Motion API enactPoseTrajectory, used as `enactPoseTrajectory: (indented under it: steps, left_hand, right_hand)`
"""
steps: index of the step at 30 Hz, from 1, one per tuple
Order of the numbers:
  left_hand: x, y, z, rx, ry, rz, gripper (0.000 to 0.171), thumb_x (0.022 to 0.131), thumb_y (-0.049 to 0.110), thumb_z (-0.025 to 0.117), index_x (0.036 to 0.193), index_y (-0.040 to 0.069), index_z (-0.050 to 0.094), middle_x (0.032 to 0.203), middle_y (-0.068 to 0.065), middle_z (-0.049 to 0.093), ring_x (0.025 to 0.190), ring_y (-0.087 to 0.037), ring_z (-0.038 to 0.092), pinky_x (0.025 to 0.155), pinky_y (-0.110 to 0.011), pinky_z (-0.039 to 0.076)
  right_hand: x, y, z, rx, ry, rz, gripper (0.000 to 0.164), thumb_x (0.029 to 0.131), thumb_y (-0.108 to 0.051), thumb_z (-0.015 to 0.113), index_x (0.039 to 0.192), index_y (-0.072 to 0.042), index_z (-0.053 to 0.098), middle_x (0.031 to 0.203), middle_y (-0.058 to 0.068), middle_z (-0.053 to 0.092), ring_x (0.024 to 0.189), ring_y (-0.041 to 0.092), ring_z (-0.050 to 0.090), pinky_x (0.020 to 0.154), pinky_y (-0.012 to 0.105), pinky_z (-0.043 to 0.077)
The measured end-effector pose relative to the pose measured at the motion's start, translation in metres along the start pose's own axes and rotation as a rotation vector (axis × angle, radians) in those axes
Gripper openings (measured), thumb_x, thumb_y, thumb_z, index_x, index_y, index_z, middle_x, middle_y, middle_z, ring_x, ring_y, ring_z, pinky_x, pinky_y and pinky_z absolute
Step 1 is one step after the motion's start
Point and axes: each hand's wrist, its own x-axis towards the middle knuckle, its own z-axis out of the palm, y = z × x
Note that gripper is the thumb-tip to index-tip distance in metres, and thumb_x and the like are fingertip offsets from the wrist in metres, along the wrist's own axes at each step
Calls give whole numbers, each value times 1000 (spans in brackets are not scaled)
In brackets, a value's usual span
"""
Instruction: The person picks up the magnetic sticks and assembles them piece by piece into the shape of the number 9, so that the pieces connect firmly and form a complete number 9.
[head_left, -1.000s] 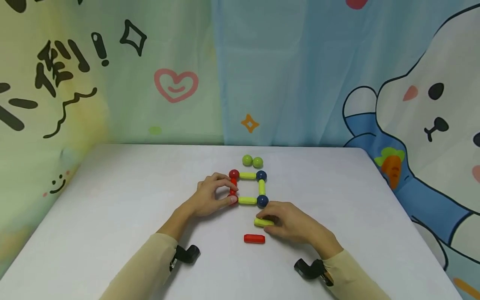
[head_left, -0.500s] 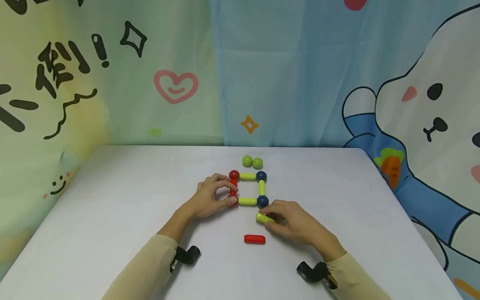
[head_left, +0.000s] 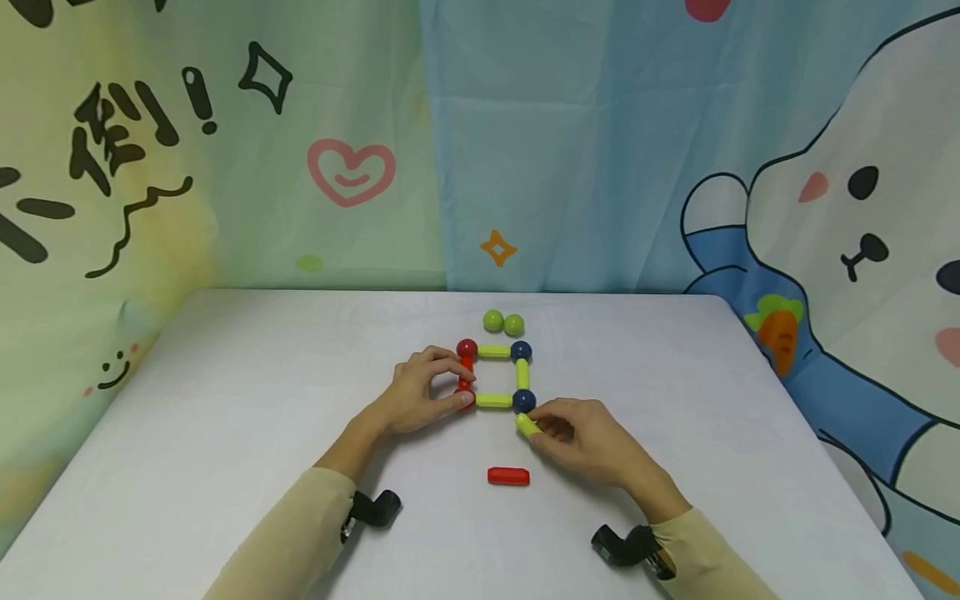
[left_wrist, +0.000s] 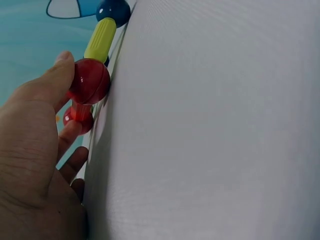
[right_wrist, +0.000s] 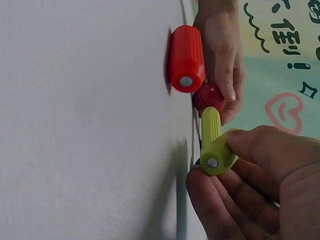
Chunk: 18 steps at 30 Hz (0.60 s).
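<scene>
A square of magnetic rods and balls lies on the table, with two red balls on its left, two blue balls on its right, a red rod on the left side and yellow-green rods on the others. My left hand [head_left: 427, 387] holds its left side, thumb on the near red ball [left_wrist: 90, 80] and fingers by the red rod [left_wrist: 80, 111]. Between thumb and fingers, my right hand [head_left: 585, 437] pinches a loose yellow-green rod [head_left: 527, 425]. That rod is tilted, its upper end close to the near blue ball [head_left: 524, 401]; its metal tip faces the right wrist camera.
Nearer the person, a loose red rod [head_left: 508, 476] lies on the white table [head_left: 262, 433]. Two green balls [head_left: 492, 321] sit side by side beyond the square. A printed curtain [head_left: 570, 150] hangs behind the table.
My right hand has brought the yellow-green rod up toward the near blue ball and turned it from lying crosswise to a slant. My left hand and the square stay in place.
</scene>
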Motion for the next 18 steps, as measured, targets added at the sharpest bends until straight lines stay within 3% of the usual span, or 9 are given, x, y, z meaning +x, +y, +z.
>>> enactPoseTrajectory:
  steps: [12, 18]
  left_hand:
    - [0, 1, 0, -5, 8, 4, 26, 93, 40, 75, 116, 31, 73, 135, 1, 55, 132, -25, 45, 105, -52, 27]
    - [0, 0, 1, 4, 15, 3, 26, 92, 41, 76, 117, 31, 73, 134, 1, 55, 131, -24, 46, 105, -51, 28]
  right_hand:
    - [-1, -4, 4, 92, 45, 138, 19, 91, -19, 76, 108, -10, 76, 88, -5, 70, 78, 8, 63, 70, 24, 54]
    - [-1, -4, 3, 295, -6, 255, 23, 94, -19, 73, 110, -4, 74, 91, 2, 72, 76, 13, 69, 69, 25, 58]
